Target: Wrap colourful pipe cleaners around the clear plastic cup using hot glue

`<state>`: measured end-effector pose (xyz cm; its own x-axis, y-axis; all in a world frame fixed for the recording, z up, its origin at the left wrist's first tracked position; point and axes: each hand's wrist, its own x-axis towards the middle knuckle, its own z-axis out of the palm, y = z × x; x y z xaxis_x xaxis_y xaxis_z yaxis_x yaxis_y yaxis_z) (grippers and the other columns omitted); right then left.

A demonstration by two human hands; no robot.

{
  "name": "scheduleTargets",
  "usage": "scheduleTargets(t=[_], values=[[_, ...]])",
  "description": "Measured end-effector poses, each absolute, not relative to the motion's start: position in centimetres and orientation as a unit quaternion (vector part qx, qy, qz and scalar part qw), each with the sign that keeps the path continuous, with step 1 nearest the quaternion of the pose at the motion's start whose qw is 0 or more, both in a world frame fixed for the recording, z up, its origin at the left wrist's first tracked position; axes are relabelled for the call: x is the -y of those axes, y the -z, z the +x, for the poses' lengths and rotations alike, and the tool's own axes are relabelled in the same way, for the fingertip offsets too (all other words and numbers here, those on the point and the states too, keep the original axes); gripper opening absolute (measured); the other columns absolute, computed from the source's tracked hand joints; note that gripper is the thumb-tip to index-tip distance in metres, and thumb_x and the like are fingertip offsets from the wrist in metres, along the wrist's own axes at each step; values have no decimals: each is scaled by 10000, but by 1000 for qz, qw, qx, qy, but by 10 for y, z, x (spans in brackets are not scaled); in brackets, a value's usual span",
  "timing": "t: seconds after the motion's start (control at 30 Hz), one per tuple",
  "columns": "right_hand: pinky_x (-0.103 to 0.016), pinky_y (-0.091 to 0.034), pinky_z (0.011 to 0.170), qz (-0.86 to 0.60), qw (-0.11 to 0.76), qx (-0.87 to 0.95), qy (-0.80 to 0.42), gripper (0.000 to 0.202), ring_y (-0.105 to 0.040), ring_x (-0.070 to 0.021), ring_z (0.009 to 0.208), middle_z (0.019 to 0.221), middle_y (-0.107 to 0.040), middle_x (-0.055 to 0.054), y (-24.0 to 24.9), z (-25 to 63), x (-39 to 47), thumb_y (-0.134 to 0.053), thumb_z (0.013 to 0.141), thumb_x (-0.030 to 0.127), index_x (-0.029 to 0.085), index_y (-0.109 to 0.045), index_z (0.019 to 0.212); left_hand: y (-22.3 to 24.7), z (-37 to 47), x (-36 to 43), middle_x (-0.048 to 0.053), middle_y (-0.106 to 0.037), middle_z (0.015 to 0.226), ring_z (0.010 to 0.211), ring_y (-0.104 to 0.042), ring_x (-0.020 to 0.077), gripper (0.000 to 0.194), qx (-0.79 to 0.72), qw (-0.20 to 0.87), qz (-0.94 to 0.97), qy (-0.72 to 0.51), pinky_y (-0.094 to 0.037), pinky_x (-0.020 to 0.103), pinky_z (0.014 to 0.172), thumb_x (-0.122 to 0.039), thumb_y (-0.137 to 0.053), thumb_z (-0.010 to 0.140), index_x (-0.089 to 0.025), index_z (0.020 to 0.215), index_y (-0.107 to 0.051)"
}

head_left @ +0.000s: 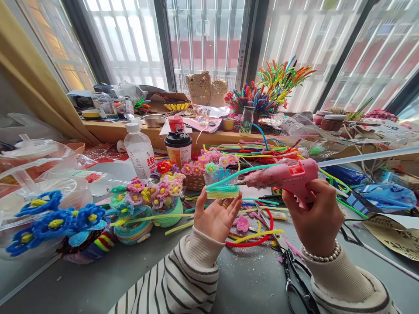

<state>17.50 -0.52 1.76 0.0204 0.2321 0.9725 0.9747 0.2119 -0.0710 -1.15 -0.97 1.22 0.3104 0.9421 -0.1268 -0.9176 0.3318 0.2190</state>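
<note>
My left hand (211, 218) holds a small clear plastic cup (218, 175) from below, between thumb and fingers. Rows of yellow and teal pipe cleaner (222, 192) wrap its lower part, and a loose teal end stretches up to the right. In my right hand (314, 220) is a pink hot glue gun (278, 176), its nozzle pointing left close to the cup's side. A long whitish glue stick (366, 157) sticks out of its back. Whether the nozzle touches the pipe cleaner, I cannot tell.
Black-handled scissors (291, 279) lie below the glue gun. Blue pipe-cleaner flowers (55, 223) and wrapped pots (131, 229) stand at left. A plastic bottle (139, 150) and lidded paper cup (178, 148) are behind. Loose pipe cleaners (252, 242) and a pink flower (242, 223) lie in front.
</note>
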Motion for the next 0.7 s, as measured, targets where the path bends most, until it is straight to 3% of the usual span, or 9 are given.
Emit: scheduleTargets(t=[0.4,0.7], values=[[-245,-417,458,-484,521,589,384,263,-597,-153,577,737,-613,-37,-19,175,3,-625,725,325,161,-493,884,-11,-12,10,174,-650,910,877,-653,254,636,-101,810,54,-575,-529,312,742,-466,-352,838,-26,1296,-317],[-248,-425,502,-514,510,587,362,252,-596,-151,610,762,-615,-23,-18,175,5,-627,719,301,195,-488,901,-8,-13,9,154,-660,926,889,-647,241,635,-103,816,77,-564,-498,323,784,-474,-444,787,-62,1264,-361]])
